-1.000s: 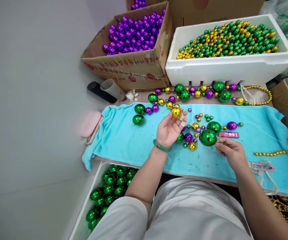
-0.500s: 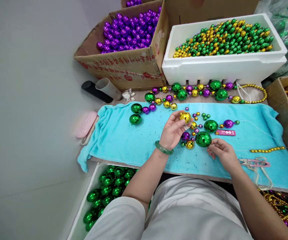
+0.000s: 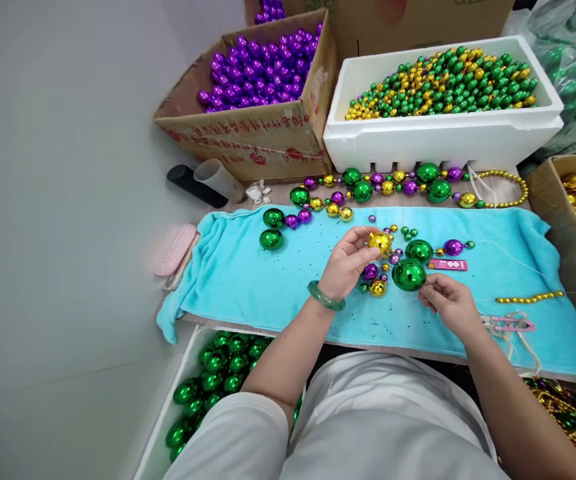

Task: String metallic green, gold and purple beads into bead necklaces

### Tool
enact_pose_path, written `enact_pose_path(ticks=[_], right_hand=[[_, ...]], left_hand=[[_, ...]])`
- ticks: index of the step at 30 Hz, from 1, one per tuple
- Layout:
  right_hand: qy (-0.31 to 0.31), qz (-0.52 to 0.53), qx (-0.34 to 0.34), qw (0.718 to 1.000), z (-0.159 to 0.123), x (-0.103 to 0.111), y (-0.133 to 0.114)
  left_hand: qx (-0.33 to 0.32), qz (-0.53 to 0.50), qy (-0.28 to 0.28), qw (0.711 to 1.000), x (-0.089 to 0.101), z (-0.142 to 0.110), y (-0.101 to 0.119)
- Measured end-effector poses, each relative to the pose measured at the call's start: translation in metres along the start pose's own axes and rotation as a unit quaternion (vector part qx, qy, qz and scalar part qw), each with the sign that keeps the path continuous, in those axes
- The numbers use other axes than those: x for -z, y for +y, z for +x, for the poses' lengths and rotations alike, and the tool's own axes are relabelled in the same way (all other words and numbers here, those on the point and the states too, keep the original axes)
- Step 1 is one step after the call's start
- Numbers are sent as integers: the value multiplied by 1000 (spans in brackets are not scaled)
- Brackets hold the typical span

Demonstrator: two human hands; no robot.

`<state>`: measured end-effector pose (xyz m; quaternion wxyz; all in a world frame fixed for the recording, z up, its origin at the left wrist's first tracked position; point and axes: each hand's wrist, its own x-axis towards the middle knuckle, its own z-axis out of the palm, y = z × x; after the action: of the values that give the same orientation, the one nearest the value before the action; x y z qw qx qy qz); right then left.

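Note:
My left hand (image 3: 347, 263), with a green bangle (image 3: 326, 296) on the wrist, pinches a shiny gold bead (image 3: 380, 244) over the turquoise towel (image 3: 258, 287). At the right end of a large green bead (image 3: 409, 275), the fingers of my right hand (image 3: 449, 305) are closed, gripping that end. Just behind lies another large green bead (image 3: 419, 251), in line with a purple bead (image 3: 453, 247) and a white thread. Between and below my hands are small loose beads, a purple bead (image 3: 370, 271) and a gold bead (image 3: 377, 288). Fingers partly hide the thread.
Beyond the towel lies a beaded strand (image 3: 363, 191). Behind it stand a carton of purple beads (image 3: 238, 137) and a white foam box (image 3: 443, 143). Pink-handled pliers (image 3: 513, 324), a gold bead string (image 3: 531, 297) and a pink lighter-like piece (image 3: 448, 265) lie to the right.
My left hand has moved slightly right and down with the gold bead, bringing it nearer the large green beads. My right hand stays at the green bead's end. The view has shifted a little.

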<state>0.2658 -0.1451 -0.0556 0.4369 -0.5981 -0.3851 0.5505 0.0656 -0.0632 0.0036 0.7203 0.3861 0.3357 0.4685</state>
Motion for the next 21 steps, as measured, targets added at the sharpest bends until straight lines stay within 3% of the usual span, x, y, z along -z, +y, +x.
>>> enact_pose_path(ticks=[3,7,11,14,17,21], right_hand=[[-5,56,-5,998,0,-6,-2],[-57,68,-32,996,-1,-1,4],[-74,-100,-21,992,-6,19,4],[18,-228,57,972,-10,27,-14],[58,-154,141,976,-7,19,-39],[-35,-25,148,988,7,-2,-63]], left_hand=[[-1,54,-24,998,-3,-1,-5],[-63,167,-28,984,-7,-1,-5],[-90,225,-34,970,-14,0,-2],[-96,223,-39,969,-23,2,2],[-91,205,-44,974,-34,7,10],[-64,148,-44,986,-50,15,29]])
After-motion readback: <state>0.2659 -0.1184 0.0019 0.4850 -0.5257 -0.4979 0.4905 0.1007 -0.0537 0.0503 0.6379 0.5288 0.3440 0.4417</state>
